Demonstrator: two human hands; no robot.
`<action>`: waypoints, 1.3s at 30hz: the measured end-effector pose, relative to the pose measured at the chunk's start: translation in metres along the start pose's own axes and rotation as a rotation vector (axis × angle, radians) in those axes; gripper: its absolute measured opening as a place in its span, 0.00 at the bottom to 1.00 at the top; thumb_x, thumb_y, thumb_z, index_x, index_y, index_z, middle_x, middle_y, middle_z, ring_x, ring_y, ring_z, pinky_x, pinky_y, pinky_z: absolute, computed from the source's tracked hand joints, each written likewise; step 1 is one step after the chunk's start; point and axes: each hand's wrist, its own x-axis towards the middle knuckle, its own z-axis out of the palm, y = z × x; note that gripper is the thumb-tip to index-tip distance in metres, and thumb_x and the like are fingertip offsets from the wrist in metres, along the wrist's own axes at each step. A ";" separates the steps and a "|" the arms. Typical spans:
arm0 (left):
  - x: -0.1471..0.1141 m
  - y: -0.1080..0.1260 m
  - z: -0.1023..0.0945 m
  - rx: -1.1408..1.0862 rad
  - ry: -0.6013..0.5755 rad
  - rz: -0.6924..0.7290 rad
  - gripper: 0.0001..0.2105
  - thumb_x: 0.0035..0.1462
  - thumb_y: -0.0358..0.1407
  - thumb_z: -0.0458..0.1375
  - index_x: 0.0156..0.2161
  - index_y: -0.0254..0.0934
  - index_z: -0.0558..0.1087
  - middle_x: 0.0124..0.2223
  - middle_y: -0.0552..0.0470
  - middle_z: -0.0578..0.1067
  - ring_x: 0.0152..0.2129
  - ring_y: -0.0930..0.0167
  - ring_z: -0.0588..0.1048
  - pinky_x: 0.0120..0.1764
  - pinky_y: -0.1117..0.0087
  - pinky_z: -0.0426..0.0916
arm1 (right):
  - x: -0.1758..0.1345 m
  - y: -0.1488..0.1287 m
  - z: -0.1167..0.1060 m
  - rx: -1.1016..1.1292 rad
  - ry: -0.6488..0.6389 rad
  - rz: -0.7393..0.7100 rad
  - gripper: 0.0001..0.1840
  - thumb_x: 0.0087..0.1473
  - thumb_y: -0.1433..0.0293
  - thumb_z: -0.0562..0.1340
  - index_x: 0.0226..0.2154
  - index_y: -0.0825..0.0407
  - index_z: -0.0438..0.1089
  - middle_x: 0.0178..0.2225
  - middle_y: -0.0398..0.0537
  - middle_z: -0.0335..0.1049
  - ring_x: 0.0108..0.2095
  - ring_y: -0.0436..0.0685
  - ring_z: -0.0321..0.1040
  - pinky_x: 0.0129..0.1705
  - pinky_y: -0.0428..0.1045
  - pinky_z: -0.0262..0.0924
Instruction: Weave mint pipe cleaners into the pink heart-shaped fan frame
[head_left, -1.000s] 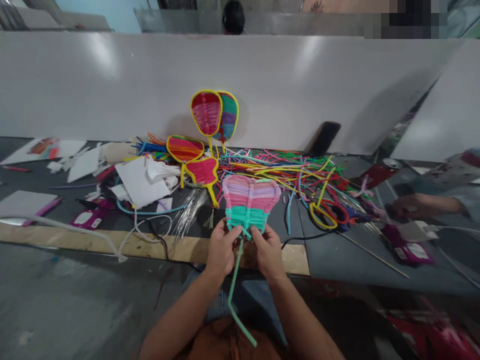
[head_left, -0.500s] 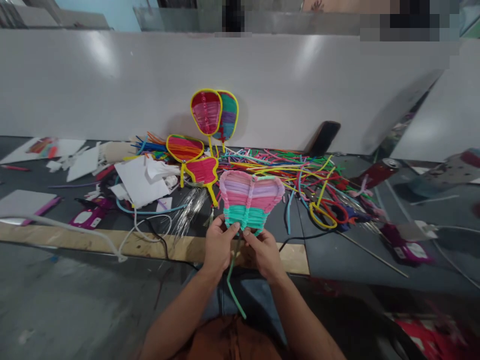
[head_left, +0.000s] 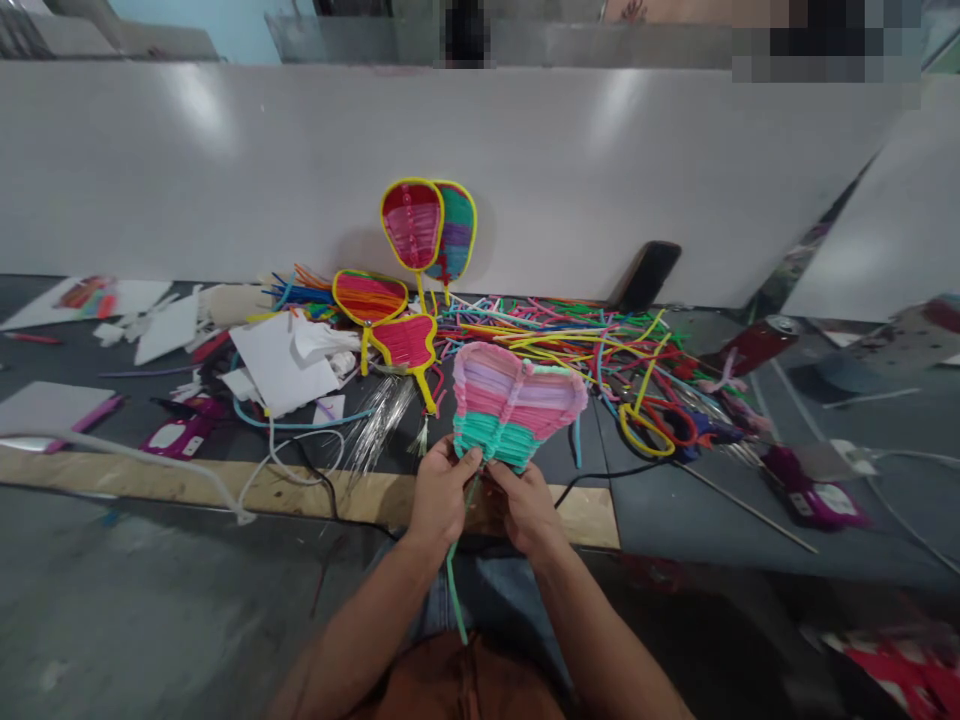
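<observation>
Between my hands is a fan-shaped piece of pipe cleaners (head_left: pixel 517 400), banded pink, lilac, magenta and turquoise, with a ridge up its middle. My left hand (head_left: pixel 441 495) pinches its lower left edge, thumb on the front. On the lower right, my right hand (head_left: pixel 529 505) grips it the same way, and the two thumbs nearly meet at the bottom. A green pipe cleaner (head_left: pixel 455 595) hangs from the bottom toward my lap. The fingers behind the piece are hidden. Just beyond it lies a small yellow-rimmed pink fan (head_left: pixel 409 342).
Two yellow-rimmed fans (head_left: pixel 412 225) lean on the white partition (head_left: pixel 300 170). Loose pipe cleaners (head_left: pixel 517 325) are heaped behind my hands. White papers (head_left: pixel 285 365) lie left; red-handled scissors (head_left: pixel 675 420), a phone (head_left: pixel 649 277) and a can (head_left: pixel 761 345) are right. Cables cross the table's front edge.
The fan-shaped piece has shifted slightly right and tilted clockwise in both hands. The hanging green pipe cleaner's end has swung left.
</observation>
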 end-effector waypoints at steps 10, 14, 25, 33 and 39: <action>-0.004 0.003 0.002 -0.016 -0.037 -0.036 0.16 0.38 0.33 0.69 0.34 0.34 0.73 0.31 0.52 0.77 0.29 0.72 0.74 0.40 0.70 0.66 | -0.003 -0.005 0.002 -0.032 0.059 -0.051 0.15 0.39 0.61 0.69 0.27 0.53 0.69 0.19 0.38 0.65 0.18 0.46 0.55 0.22 0.44 0.51; -0.006 0.007 0.003 -0.008 -0.066 -0.049 0.15 0.37 0.31 0.69 0.34 0.34 0.73 0.29 0.53 0.77 0.28 0.72 0.75 0.38 0.70 0.68 | -0.001 -0.001 -0.002 -0.097 0.070 -0.104 0.15 0.41 0.60 0.68 0.28 0.53 0.69 0.20 0.37 0.65 0.19 0.46 0.54 0.23 0.44 0.51; -0.003 0.003 0.002 0.023 -0.051 -0.037 0.13 0.41 0.34 0.67 0.34 0.36 0.72 0.27 0.57 0.73 0.22 0.76 0.70 0.32 0.72 0.67 | -0.010 -0.013 0.004 -0.205 0.096 -0.142 0.14 0.42 0.60 0.66 0.26 0.53 0.69 0.19 0.37 0.64 0.20 0.46 0.55 0.25 0.44 0.52; -0.003 0.000 0.005 0.044 0.027 0.040 0.12 0.39 0.34 0.67 0.31 0.35 0.72 0.29 0.55 0.75 0.26 0.74 0.72 0.35 0.72 0.66 | -0.016 -0.017 0.008 -0.200 0.056 -0.130 0.14 0.42 0.60 0.66 0.21 0.52 0.66 0.17 0.36 0.60 0.19 0.46 0.52 0.24 0.44 0.49; -0.004 -0.005 0.006 0.016 0.033 0.033 0.12 0.39 0.34 0.67 0.31 0.35 0.72 0.28 0.55 0.75 0.23 0.74 0.71 0.33 0.72 0.66 | -0.011 -0.016 0.010 -0.218 0.061 -0.108 0.14 0.42 0.60 0.66 0.22 0.52 0.65 0.17 0.36 0.60 0.19 0.46 0.51 0.23 0.44 0.48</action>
